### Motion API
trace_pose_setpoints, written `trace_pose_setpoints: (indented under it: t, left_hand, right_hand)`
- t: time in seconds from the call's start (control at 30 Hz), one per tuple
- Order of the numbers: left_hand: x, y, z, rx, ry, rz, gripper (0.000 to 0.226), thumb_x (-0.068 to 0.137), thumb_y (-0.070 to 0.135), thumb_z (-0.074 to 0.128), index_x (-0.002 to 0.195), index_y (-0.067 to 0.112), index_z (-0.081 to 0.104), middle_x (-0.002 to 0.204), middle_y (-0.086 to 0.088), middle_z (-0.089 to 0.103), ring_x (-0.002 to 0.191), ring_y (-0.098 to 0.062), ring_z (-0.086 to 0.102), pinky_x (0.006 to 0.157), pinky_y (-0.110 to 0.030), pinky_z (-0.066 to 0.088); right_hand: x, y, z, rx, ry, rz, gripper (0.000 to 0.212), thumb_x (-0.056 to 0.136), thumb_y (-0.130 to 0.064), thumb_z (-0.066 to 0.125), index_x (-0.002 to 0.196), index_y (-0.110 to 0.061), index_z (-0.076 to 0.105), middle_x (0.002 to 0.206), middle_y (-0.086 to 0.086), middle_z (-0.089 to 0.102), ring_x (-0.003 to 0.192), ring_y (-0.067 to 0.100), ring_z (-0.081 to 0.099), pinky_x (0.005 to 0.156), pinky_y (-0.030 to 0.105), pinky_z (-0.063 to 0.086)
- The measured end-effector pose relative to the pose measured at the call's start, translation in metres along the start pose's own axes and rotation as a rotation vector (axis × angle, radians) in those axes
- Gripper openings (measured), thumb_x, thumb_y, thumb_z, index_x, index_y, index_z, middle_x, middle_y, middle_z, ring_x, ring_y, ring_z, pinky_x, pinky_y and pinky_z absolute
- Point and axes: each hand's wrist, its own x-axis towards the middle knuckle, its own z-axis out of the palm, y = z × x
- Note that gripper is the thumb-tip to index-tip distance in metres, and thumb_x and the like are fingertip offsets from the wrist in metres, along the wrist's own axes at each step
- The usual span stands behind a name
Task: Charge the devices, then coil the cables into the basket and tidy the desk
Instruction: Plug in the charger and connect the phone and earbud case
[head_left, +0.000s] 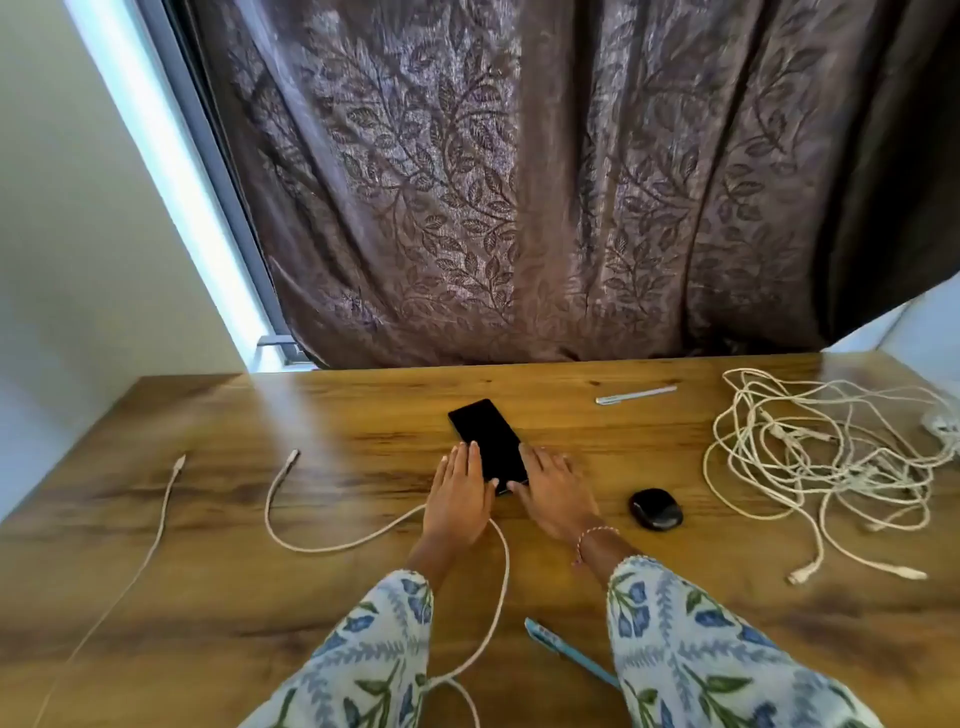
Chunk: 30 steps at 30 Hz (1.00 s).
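A black phone (485, 441) lies face up on the wooden desk (322, 410), near its middle. My left hand (460, 499) lies flat beside the phone's left edge, fingers straight and touching it. My right hand (558, 496) rests on the phone's near right corner, its thumb against the bottom edge. A white cable (311, 540) curls from a free plug at the left, under my left wrist and off the near edge. A second white cable (156, 535) runs along the far left. A black earbud case (655, 509) sits right of my right hand.
A tangle of white cables (826, 457) covers the desk's right side, with loose plugs near the front right. A white pen (636, 395) lies at the back. A blue pen (569, 652) lies between my sleeves. A patterned curtain (519, 182) hangs behind the desk.
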Motion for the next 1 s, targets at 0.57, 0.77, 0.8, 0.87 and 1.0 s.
trace_pose_setpoints:
  t: [0.57,0.77,0.8,0.87,1.0]
  left_hand:
    - [0.037,0.009,0.008,-0.617,0.035,-0.297,0.038,0.098,0.011,0.036,0.135,0.002,0.037,0.131,-0.016,0.051,0.120,-0.033,0.050,0.093,-0.037,0.043]
    - [0.037,-0.022,-0.024,-1.534,-0.068,-0.571,0.042,0.098,0.040,0.037,0.112,0.007,0.059,0.110,-0.012,0.066,0.097,-0.023,0.064,0.090,-0.042,0.050]
    - [0.035,-0.026,-0.032,-1.682,-0.112,-0.565,0.047,0.100,0.044,0.030,0.107,0.010,0.061,0.102,-0.011,0.068,0.090,-0.022,0.067,0.082,-0.041,0.052]
    - [0.028,-0.037,-0.045,-1.896,-0.205,-0.537,0.063,0.096,0.057,0.020,0.107,0.013,0.063,0.101,-0.013,0.071,0.088,-0.026,0.069,0.079,-0.043,0.051]
    - [0.007,-0.063,-0.065,-2.089,-0.197,-0.524,0.081,0.084,0.074,0.027,0.116,0.010,0.065,0.115,-0.019,0.065,0.107,-0.035,0.061,0.097,-0.051,0.046]
  right_hand:
    - [0.071,-0.024,-0.005,0.894,0.019,0.469,0.030,0.094,-0.020,0.047,0.064,-0.016,0.044,0.083,0.009,0.050,0.080,0.021,0.047,0.064,0.032,0.036]
    - [0.066,-0.035,-0.021,1.054,-0.036,0.441,0.016,0.093,-0.015,0.049,0.081,-0.011,0.059,0.091,0.015,0.063,0.081,0.022,0.056,0.068,0.034,0.043]
    - [0.064,-0.039,-0.026,1.115,-0.053,0.436,0.019,0.095,-0.014,0.048,0.104,-0.005,0.062,0.110,0.015,0.062,0.100,0.026,0.058,0.080,0.035,0.044]
    - [0.058,-0.051,-0.036,1.223,-0.100,0.429,0.034,0.096,-0.013,0.047,0.127,0.000,0.050,0.124,0.007,0.054,0.120,0.026,0.049,0.090,0.030,0.039]
    - [0.050,-0.093,-0.036,1.337,-0.218,0.373,0.027,0.095,-0.012,0.049,0.119,-0.003,0.058,0.127,0.009,0.057,0.116,0.024,0.052,0.087,0.033,0.047]
